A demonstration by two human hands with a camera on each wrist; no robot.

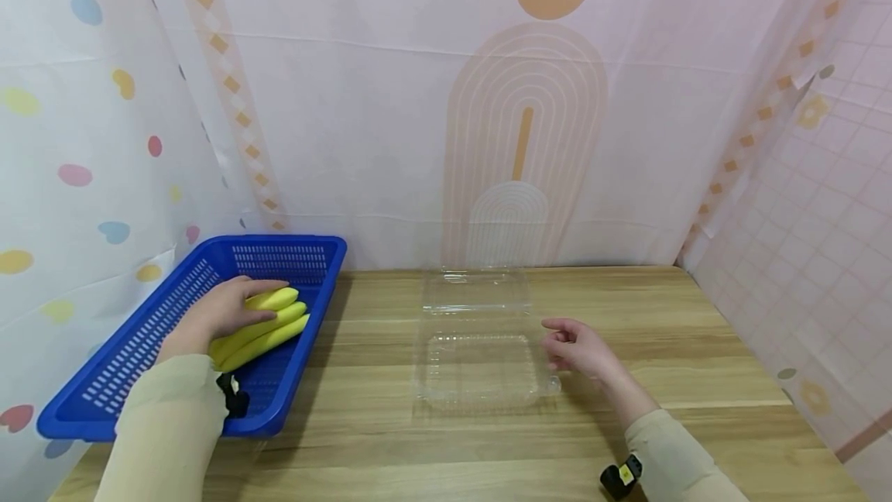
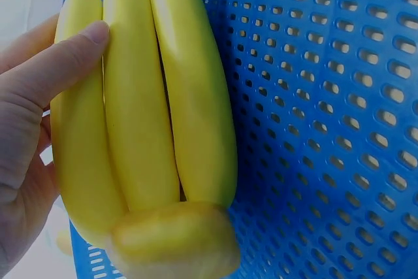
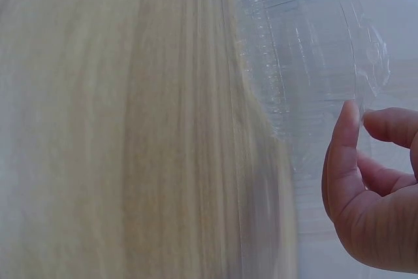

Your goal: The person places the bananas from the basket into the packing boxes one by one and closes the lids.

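Observation:
In the blue basket (image 1: pixel 317 347) on the left lies a bunch of yellow bananas (image 1: pixel 268 335). My left hand (image 1: pixel 226 308) grips the bunch from its left side. The left wrist view shows the thumb (image 2: pixel 78 50) across the front of the bananas (image 2: pixel 140 109), while the other fingers go behind and are partly hidden. A clear plastic clamshell box (image 1: pixel 481 401) lies opened out on the table, its lid (image 1: pixel 477 289) toward the wall. At its right edge, my right hand (image 1: pixel 581 351) pinches the thin rim of the box (image 3: pixel 307 63) between thumb and finger.
The wood-grain table (image 1: pixel 390 455) runs back to a patterned cloth wall (image 1: pixel 376 138). More cloth hangs at the left and right sides. The basket's raised, perforated walls (image 2: pixel 326 96) stand around the bananas.

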